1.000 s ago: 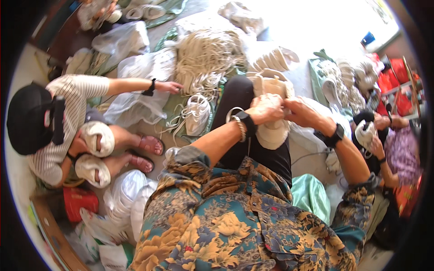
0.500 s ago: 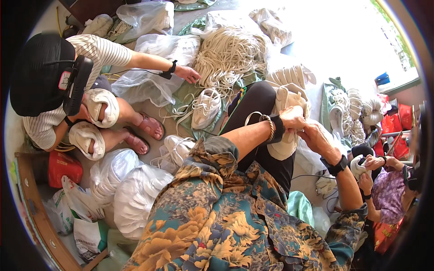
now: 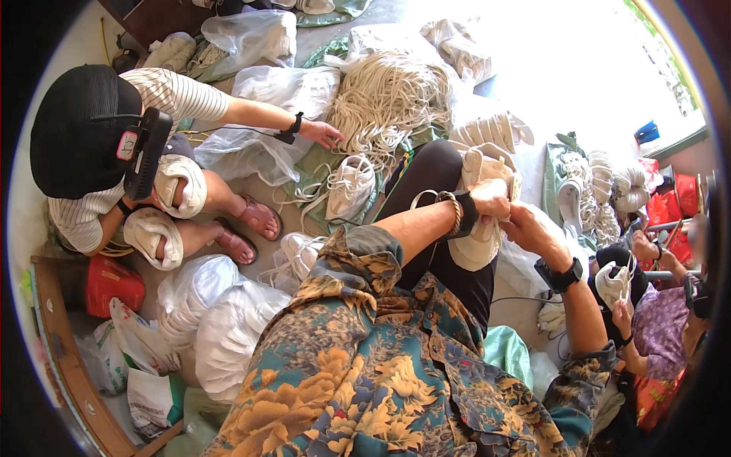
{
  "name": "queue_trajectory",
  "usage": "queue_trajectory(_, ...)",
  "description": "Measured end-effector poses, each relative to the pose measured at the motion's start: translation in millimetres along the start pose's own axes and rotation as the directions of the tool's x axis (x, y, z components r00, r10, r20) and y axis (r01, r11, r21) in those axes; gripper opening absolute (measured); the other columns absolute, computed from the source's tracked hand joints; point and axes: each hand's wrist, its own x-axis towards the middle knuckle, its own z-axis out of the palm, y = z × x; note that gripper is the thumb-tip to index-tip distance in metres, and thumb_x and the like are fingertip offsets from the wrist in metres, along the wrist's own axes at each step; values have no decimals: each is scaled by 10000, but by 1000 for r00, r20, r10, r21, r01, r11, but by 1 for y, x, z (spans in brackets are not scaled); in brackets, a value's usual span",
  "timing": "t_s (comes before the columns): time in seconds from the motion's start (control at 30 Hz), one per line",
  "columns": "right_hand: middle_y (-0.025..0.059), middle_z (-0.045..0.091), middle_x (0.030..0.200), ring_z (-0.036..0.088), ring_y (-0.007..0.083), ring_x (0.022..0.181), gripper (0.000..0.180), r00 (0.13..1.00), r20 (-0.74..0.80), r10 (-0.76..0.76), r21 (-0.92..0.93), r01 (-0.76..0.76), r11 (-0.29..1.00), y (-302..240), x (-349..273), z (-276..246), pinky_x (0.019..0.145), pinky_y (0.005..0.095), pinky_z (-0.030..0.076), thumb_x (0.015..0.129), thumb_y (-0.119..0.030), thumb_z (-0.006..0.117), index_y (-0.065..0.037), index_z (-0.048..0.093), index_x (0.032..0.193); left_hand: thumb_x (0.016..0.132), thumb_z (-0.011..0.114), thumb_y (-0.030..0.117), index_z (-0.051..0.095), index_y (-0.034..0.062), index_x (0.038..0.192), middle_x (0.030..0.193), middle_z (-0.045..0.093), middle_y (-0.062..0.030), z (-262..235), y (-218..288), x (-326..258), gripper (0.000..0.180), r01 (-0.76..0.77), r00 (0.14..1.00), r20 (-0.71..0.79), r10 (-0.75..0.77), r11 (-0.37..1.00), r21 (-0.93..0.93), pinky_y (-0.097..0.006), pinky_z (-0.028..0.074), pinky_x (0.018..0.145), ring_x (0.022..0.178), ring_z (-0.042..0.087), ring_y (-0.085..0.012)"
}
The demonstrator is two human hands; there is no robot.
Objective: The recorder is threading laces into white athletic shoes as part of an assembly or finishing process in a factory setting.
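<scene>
A white shoe [image 3: 478, 242] rests on my knee, and both my hands work at its top. My left hand [image 3: 491, 199] pinches the upper edge of the shoe, with a bracelet and a black band on that wrist. My right hand [image 3: 535, 228] is closed on the same shoe from the right, a black watch on its wrist. A thin white lace [image 3: 421, 198] loops off the shoe over my left forearm. What the fingertips grip exactly is hidden.
A person in a striped shirt [image 3: 164, 99] and black cap sits at left, one hand [image 3: 321, 134] reaching into a pile of white laces [image 3: 388, 103]. Another white shoe [image 3: 349, 186] lies on the floor. Plastic bags [image 3: 221, 320] lie lower left. Another person [image 3: 655, 320] handles a shoe at right.
The view has swung and tilted, so the scene sits further right and lower. My hands stay on the shoe. The striped-shirt person's hand stays by the lace pile.
</scene>
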Motion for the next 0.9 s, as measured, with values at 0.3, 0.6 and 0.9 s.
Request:
queue_trajectory(0.3, 197, 614, 759, 592, 346, 681, 157, 996, 65, -53, -78, 58, 995, 22, 9, 4, 616, 374, 474, 754, -120, 612, 13, 616, 837, 680, 611, 261, 663, 6, 783, 599, 615, -135, 8, 4, 3, 280, -89, 975, -159, 158, 924, 373, -355, 484, 530, 577, 631, -234)
queue_trajectory(0.6, 225, 606, 767, 602, 368, 729, 183, 994, 101, -47, -25, 50, 998, 4, 15, -11, 652, 402, 476, 759, -154, 613, 8, 627, 844, 664, 593, 170, 650, 10, 677, 569, 592, -131, 1, -7, 23, 170, -206, 977, -4, 212, 953, 220, -331, 452, 436, 484, 589, -236)
queue_trajectory(0.9, 213, 575, 682, 566, 363, 615, 115, 994, -67, -90, -63, 86, 994, 3, 13, -3, 570, 381, 456, 741, -102, 586, 3, 611, 782, 645, 528, 70, 551, 16, 536, 455, 502, -88, -18, -6, 13, 124, 81, 980, 190, -62, 992, -95, -301, 337, 320, 353, 472, -163)
